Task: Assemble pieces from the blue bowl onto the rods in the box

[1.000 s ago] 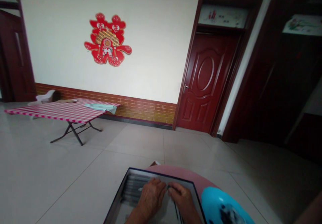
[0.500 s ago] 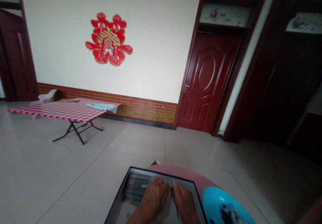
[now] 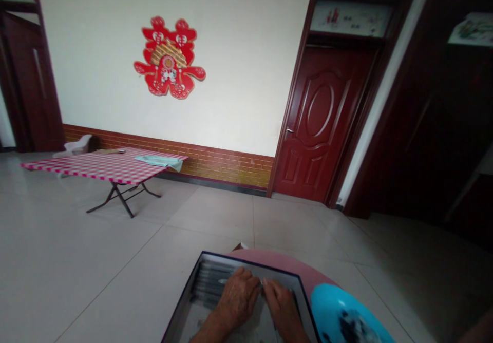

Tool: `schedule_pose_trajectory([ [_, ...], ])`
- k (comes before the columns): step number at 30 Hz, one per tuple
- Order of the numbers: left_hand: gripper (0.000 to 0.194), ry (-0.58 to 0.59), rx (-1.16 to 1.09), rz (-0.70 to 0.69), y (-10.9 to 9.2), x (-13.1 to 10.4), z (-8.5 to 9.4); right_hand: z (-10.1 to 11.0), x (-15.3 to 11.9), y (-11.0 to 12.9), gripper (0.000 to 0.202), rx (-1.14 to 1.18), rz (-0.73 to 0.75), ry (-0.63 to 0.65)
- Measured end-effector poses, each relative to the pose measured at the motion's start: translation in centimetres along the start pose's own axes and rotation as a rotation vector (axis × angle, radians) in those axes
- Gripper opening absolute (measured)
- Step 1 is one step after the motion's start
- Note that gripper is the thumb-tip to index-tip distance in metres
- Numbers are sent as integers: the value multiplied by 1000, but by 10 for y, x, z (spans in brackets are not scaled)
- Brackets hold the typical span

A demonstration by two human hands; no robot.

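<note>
Both of my hands are over a shallow, dark-rimmed box [image 3: 252, 262] on a round pink table. My left hand [image 3: 239, 294] has its fingers curled in a pinch, and my right hand [image 3: 280, 302] pinches close beside it, fingertips almost meeting. Something small and thin seems to be between them, too small and shaded to name. Several dark, slender pen-like sticks [image 3: 210, 284] lie side by side in the left part of the box. To the right of the box is a bright blue bowl [image 3: 327, 302] with small black and whitish pieces [image 3: 356, 327] in it.
The pink tabletop [image 3: 296, 271] shows behind the box. Farther off on the tiled floor stands a low folding table with a red-checked cloth [image 3: 96, 168] and a pale green cloth [image 3: 159, 162]. A dark red door [image 3: 318, 122] is in the far wall.
The view has shifted slightly. My hands stay close together over the box, with the fingertips still pinched; my right hand's fingers sit a little differently.
</note>
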State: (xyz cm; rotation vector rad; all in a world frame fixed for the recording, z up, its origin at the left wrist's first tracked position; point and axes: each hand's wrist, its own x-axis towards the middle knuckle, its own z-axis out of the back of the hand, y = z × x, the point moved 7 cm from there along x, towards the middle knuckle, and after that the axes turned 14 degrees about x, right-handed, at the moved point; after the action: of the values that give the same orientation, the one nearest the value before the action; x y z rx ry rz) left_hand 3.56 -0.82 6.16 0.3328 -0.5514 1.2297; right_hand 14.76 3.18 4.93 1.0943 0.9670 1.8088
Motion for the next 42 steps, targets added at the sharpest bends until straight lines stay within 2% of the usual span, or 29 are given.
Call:
schedule_pose_trajectory([
  [5, 18, 18, -6, 23, 3, -1, -3, 1, 1, 3, 33, 22, 51, 4],
  [12, 14, 33, -33, -6, -2, 1, 1, -2, 2, -5, 47, -7, -17, 7],
  [18, 20, 1, -17, 21, 4, -1, 0, 1, 2, 3, 29, 23, 51, 29],
  [26, 16, 44, -27, -29, -1, 0, 1, -5, 0, -8, 43, -47, -31, 33],
  [32, 17, 66, -10, -14, 4, 1, 3, -5, -1, 10, 31, -39, 82, 39],
  [38, 18, 93, -25, -62, 0, 2, 2, -9, 0, -5, 42, 23, -67, 28],
  [42, 18, 86, -21, -61, 0, 1, -3, -9, 0, -6, 46, -43, -28, 15],
])
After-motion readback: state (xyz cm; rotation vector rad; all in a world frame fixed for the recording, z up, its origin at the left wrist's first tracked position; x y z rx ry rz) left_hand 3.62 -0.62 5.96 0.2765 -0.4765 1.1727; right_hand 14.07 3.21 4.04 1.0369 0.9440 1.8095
